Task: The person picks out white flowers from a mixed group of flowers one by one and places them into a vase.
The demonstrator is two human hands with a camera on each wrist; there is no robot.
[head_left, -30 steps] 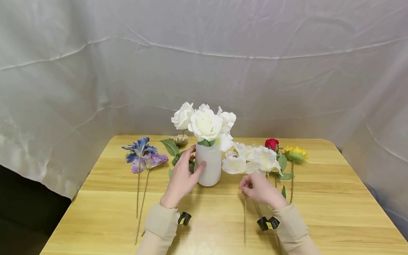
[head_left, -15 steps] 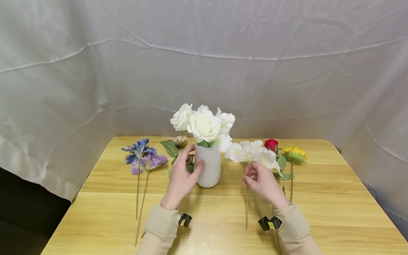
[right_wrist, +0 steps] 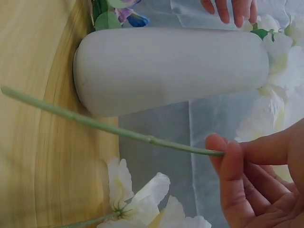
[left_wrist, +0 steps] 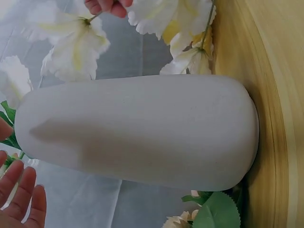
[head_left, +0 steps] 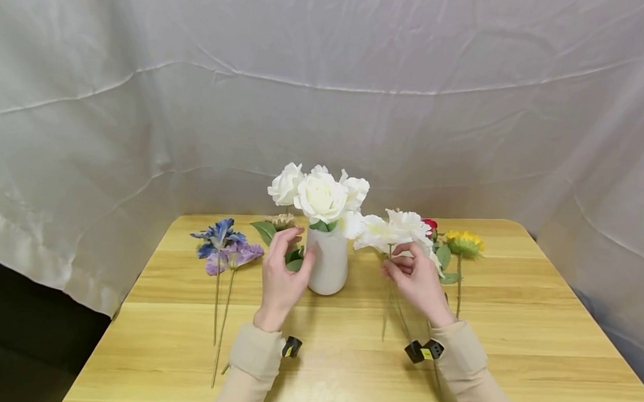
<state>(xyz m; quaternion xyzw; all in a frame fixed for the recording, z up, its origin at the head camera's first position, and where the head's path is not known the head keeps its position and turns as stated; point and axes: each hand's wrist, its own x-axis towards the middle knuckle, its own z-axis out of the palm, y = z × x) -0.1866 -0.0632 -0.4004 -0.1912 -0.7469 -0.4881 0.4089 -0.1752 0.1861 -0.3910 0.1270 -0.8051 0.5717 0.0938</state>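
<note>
A white vase (head_left: 327,266) stands upright, holding white roses (head_left: 322,197) and other white blooms. My left hand (head_left: 283,279) is at the vase's left side, fingers spread and loosely bent; in the right wrist view its fingertips (right_wrist: 225,16) hover close to the vase wall. To the right of the vase, my right hand (head_left: 417,284) pinches the green stem (right_wrist: 118,131) of a white flower with a yellow-tinged centre (left_wrist: 78,45) between thumb and fingers. That stem's lower end hangs free. Another white flower (right_wrist: 142,202) lies on the table beneath it.
Blue (head_left: 221,235) and purple (head_left: 235,254) flowers lie on the left of the wooden table (head_left: 337,367). A beige flower (head_left: 281,221) lies behind my left hand. At right are a red rose (head_left: 430,225) and a yellow sunflower (head_left: 464,242). Grey cloth (head_left: 324,124) hangs behind.
My right hand has raised the pinched white flower from the table, its stem end rising too. My left fingers have eased slightly leftward, off the vase. The vase has stayed in place.
</note>
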